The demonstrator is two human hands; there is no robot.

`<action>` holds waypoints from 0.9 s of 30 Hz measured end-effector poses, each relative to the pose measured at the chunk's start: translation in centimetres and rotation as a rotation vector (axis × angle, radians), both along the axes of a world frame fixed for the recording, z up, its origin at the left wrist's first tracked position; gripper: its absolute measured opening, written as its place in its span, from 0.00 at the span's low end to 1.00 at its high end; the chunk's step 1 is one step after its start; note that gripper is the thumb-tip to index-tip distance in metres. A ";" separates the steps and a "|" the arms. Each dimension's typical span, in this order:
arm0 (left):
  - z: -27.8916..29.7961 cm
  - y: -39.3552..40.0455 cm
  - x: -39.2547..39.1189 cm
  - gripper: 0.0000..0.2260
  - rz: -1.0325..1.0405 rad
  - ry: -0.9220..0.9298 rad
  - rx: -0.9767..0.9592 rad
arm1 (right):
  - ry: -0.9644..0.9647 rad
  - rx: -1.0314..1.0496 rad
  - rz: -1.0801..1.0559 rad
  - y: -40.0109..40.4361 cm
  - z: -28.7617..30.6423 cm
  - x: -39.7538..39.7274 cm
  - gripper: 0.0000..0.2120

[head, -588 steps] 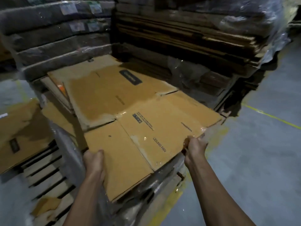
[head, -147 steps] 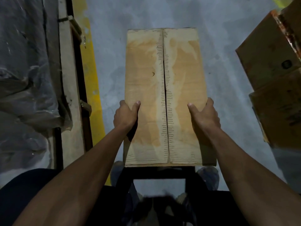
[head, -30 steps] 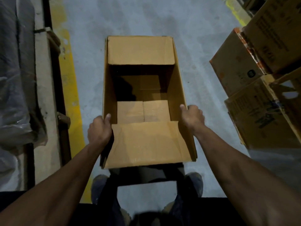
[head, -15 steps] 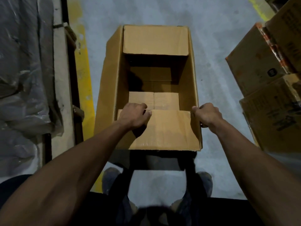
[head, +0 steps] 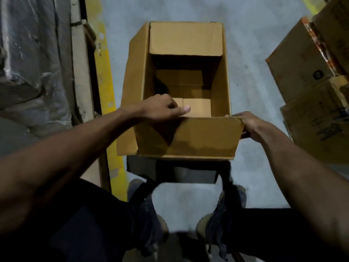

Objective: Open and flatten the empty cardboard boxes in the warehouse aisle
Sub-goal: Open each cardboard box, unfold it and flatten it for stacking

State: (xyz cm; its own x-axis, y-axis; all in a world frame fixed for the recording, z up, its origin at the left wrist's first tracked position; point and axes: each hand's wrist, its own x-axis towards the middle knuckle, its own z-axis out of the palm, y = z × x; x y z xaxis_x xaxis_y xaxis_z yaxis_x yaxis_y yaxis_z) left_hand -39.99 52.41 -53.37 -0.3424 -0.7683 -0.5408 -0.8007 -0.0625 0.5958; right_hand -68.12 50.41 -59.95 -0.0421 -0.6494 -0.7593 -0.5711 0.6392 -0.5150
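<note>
Matte corrugated box (head: 188, 137) (rectangular) – left hand (head: 162, 110), right hand (head: 253, 125) gripping flap

Colours here are pretty muted. The open tan-brown cardboard box (head: 188, 137) is plain all over, no print on the sides facing the camera, and darker brown inside where it's shaded. The concrete floor (head: 251, 44) is pale blue-grey with a worn yellow painted stripe (head: 105, 76) along the left. The stacked brown cartons on the right (head: 309, 76) have dark print and an orange-red strip of tape, I think. The grey-clear plastic wrap (head: 28, 63) looks cloudy. The trousers (head: 90, 229) are dark, nearly black.
</note>
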 end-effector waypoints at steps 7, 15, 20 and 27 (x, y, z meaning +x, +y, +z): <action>-2.2 5.2 -2.5 0.26 -0.380 -0.230 0.315 | 0.281 -0.023 0.295 2.2 -0.9 1.5 0.13; -9.6 9.5 -4.3 0.25 -0.115 -0.220 0.295 | 0.338 -0.065 0.252 3.1 -1.8 2.1 0.19; -10.9 11.4 -4.4 0.16 -0.169 -0.315 0.025 | 0.369 -0.069 0.245 3.2 -2.0 2.4 0.22; -11.0 15.9 -3.2 0.16 -0.170 -0.347 -0.067 | 0.333 0.013 0.213 6.9 -0.9 3.3 0.22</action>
